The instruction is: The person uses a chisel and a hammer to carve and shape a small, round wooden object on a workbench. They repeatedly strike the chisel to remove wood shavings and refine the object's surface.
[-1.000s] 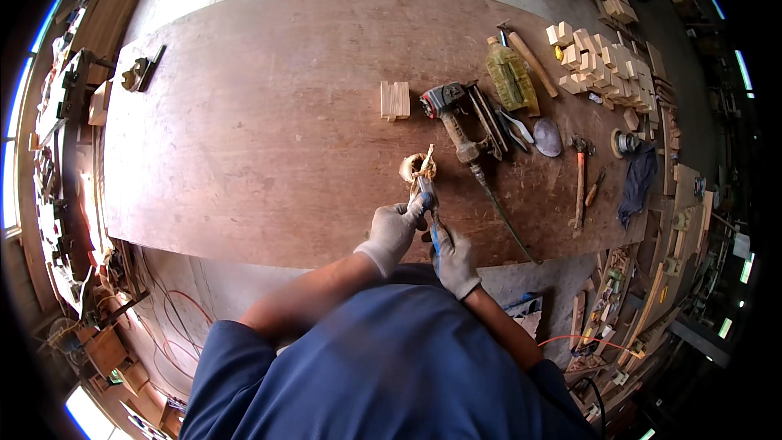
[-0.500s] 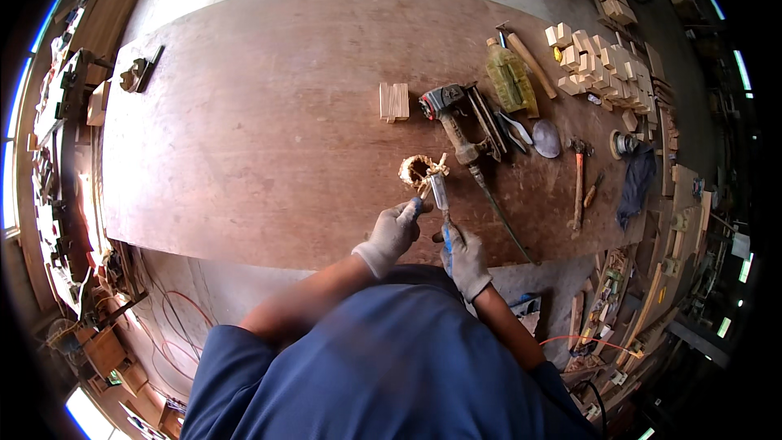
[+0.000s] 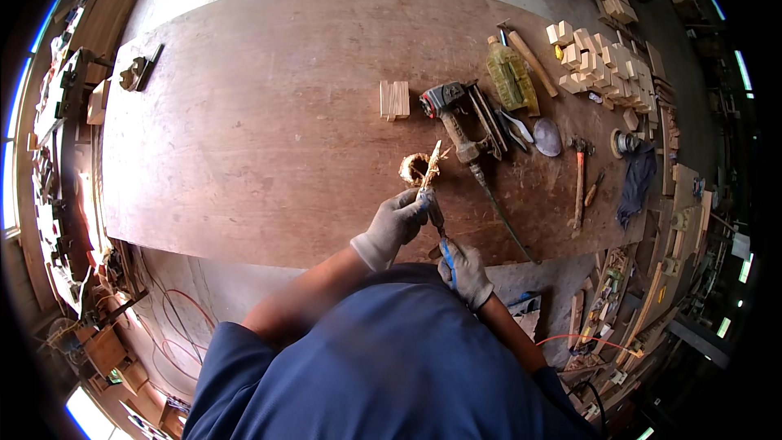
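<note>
Both my hands wear pale work gloves. My left hand [image 3: 393,226] is closed around a thin stick [image 3: 432,165] whose upper end looks ragged and coated with yellowish residue. My right hand [image 3: 466,270] grips the blue handle of a flat-bladed scraper [image 3: 437,218]. Its blade points away from me and lies against the stick, close by my left fingertips. Just beyond my left hand stands a small round pot [image 3: 412,168], crusted with yellow-brown residue around its dark opening. The stick's coated end is beside the pot's right rim.
On the wooden worktable [image 3: 261,130] lie a nail gun [image 3: 453,118] with its hose, a small stack of wood blocks [image 3: 394,101], a yellowish bottle [image 3: 511,77], hammers [image 3: 579,183] and a dark cloth [image 3: 636,186]. Many cut blocks [image 3: 607,69] are heaped at the far right.
The scraper's blade has drawn back toward me, from beside the pot to my left fingertips. The stick has come up out of the pot, its coated end now pointing away from me.
</note>
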A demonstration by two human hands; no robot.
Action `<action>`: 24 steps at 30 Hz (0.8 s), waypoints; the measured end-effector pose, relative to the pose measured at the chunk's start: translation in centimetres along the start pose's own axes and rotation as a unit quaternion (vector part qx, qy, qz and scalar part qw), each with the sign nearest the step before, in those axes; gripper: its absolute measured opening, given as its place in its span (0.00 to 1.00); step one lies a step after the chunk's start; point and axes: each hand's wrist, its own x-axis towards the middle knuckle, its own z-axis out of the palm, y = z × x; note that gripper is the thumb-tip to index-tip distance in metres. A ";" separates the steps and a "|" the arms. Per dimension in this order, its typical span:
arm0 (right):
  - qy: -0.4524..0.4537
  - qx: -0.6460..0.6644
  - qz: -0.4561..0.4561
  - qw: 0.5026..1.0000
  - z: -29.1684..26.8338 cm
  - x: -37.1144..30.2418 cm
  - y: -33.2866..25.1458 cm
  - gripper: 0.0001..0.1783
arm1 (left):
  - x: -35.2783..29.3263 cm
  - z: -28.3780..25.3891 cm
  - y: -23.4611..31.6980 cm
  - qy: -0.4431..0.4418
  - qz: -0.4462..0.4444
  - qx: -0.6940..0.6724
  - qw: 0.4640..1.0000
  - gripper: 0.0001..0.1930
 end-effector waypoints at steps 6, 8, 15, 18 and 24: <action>-0.030 0.007 -0.008 0.999 -0.4 -0.1 0.1 0.23 | -0.1 0.0 0.1 -0.023 0.044 0.063 0.997 0.18; -0.025 -0.003 -0.022 0.999 -0.2 0.0 0.4 0.23 | 0.1 0.0 -0.4 -0.020 0.073 0.069 0.995 0.23; -0.008 -0.013 -0.058 0.998 0.3 0.2 1.2 0.23 | 0.1 0.4 -1.2 0.002 0.113 0.066 0.991 0.25; -0.015 -0.013 -0.039 0.999 0.2 0.0 0.5 0.23 | -0.5 0.9 -0.4 0.016 0.100 0.074 0.992 0.24; -0.007 -0.028 -0.055 0.998 0.3 0.1 0.7 0.22 | -0.7 1.2 0.2 0.018 0.108 0.084 0.990 0.22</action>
